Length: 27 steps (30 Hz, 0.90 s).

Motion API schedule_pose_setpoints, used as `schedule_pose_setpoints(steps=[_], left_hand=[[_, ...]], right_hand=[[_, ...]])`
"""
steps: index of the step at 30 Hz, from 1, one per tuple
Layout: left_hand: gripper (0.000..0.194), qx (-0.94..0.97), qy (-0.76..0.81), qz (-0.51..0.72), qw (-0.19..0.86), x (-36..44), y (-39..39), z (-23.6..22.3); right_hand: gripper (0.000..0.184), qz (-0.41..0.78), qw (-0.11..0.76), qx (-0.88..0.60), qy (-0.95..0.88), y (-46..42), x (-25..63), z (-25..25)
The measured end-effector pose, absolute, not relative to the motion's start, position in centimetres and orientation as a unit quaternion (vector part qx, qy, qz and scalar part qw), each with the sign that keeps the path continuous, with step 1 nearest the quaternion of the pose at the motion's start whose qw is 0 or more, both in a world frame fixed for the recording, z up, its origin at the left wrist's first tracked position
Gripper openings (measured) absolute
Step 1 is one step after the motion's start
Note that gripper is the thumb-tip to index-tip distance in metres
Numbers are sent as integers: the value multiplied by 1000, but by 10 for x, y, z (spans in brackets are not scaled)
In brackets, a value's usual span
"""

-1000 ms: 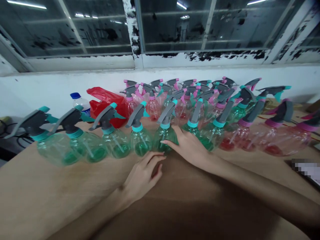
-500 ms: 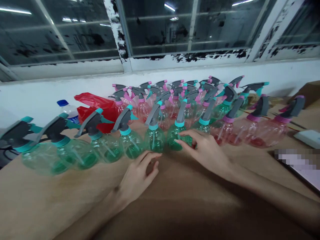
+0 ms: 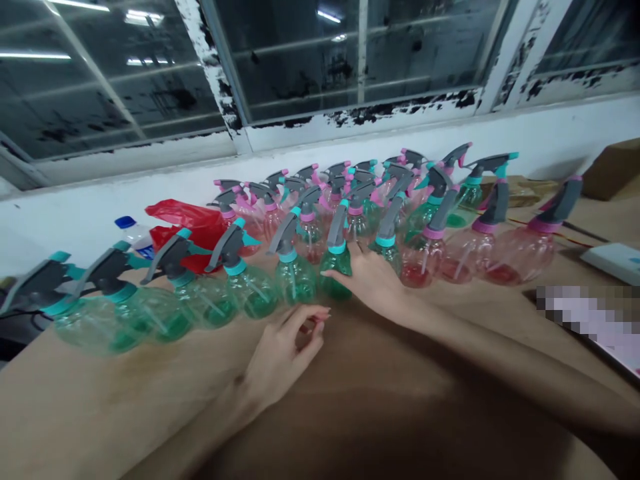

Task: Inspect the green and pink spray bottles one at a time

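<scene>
A green spray bottle (image 3: 336, 281) with a grey trigger head and teal collar stands upright in the front row. My right hand (image 3: 375, 280) is closed around its right side, with the thumb across the front and the other fingers partly hidden behind. My left hand (image 3: 287, 350) hovers low over the table in front of the row, its fingers curled towards the thumb and nothing visible between them. Nearest to it is another green spray bottle (image 3: 295, 277). More green bottles run left, and clear pink spray bottles (image 3: 423, 263) with pink collars continue right.
Behind the front row stand several more pink and green spray bottles (image 3: 273, 220). A red plastic bag (image 3: 190, 223) and a blue-capped bottle (image 3: 134, 235) sit back left. On the right are a white box-like object (image 3: 613, 262), a cardboard box (image 3: 613, 170) and a blurred-out flat object (image 3: 590, 323).
My right hand has moved from just in front of the green bottle to around its side. My left hand's fingers have drawn slightly closer together. The whole view has shifted a little.
</scene>
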<state>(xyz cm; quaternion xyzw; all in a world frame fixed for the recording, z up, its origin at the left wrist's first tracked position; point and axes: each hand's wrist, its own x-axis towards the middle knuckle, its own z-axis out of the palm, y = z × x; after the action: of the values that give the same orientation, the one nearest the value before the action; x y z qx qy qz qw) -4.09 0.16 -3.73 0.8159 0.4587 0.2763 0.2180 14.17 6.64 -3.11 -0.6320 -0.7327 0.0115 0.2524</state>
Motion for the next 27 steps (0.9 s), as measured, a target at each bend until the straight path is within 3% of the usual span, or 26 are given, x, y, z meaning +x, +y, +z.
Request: schedule_pose_setpoints(steps=[5, 9, 13, 24, 27], left_hand=[[12, 764, 512, 343, 192, -30, 4, -27], [41, 763, 522, 344, 162, -22, 9, -24], [56, 796, 454, 316, 247, -9, 4, -23], [43, 801, 334, 388, 310, 7, -21, -10], [43, 795, 336, 389, 321, 6, -20, -10]], right_hand=[[53, 16, 239, -613, -753, 39, 150, -29], [50, -12, 232, -553, -800, 3, 157, -36], [57, 18, 262, -503, -824, -26, 159, -44], [71, 79, 342, -471, -809, -46, 144, -49], [65, 103, 364, -445, -812, -42, 142, -53]])
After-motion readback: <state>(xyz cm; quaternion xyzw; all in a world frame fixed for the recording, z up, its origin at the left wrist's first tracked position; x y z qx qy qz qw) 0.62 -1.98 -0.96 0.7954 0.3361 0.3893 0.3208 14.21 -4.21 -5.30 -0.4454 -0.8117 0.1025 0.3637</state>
